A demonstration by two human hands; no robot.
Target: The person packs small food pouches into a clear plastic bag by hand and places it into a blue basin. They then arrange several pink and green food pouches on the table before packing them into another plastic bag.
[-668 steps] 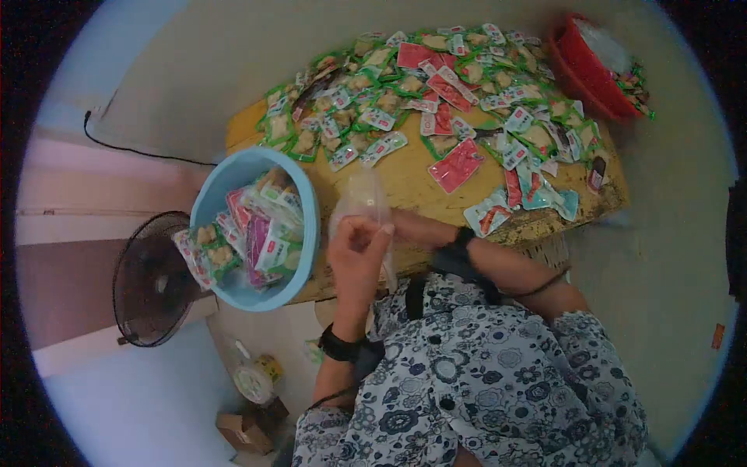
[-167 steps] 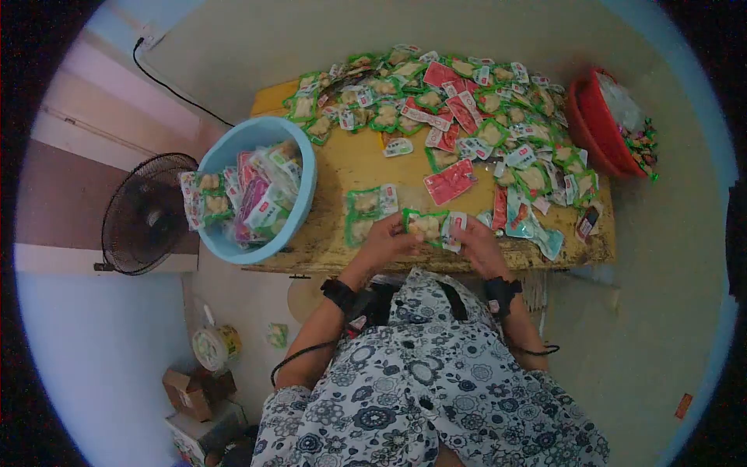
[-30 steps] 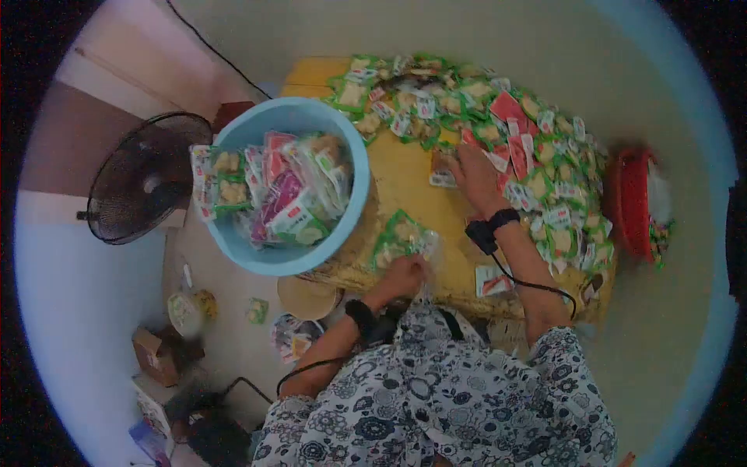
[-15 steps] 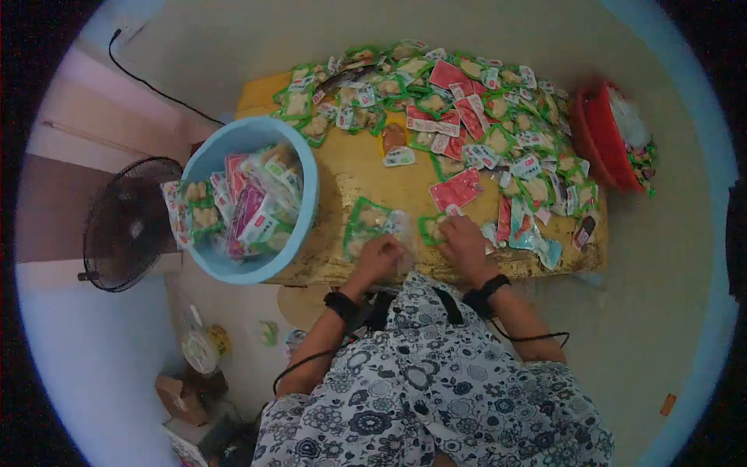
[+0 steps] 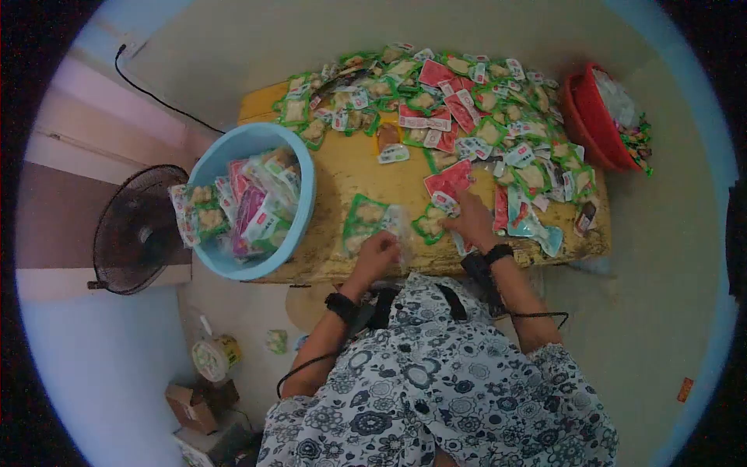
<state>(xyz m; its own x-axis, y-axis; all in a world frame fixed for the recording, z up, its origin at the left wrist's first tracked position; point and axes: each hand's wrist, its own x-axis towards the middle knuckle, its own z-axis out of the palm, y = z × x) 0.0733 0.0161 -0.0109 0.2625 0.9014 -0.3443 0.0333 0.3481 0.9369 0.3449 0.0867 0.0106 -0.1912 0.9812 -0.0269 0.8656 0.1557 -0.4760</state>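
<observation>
A clear bag with green-edged packets [image 5: 364, 216] lies near the front edge of the yellow table [image 5: 354, 167]. My left hand [image 5: 377, 255] is closed on the bag's lower right side. To the right, my right hand [image 5: 471, 221] is beside a small green packet [image 5: 429, 224], its fingertips at the packet's right edge; whether it grips anything is hard to make out. A red packet [image 5: 449, 179] lies just above my right hand. Many green and red packets [image 5: 486, 131] are heaped along the table's back and right side.
A light blue basin [image 5: 308, 187] full of bagged packets stands at the table's left, beside a black fan [image 5: 140, 229]. Red basins [image 5: 591, 128] are at the back right. A cardboard box [image 5: 191, 408] and a tub [image 5: 214, 358] stand on the floor.
My right hand has moved slightly up and right, off the small green packet to its right edge. My left hand stays at the bag. The whole view has shifted a little.
</observation>
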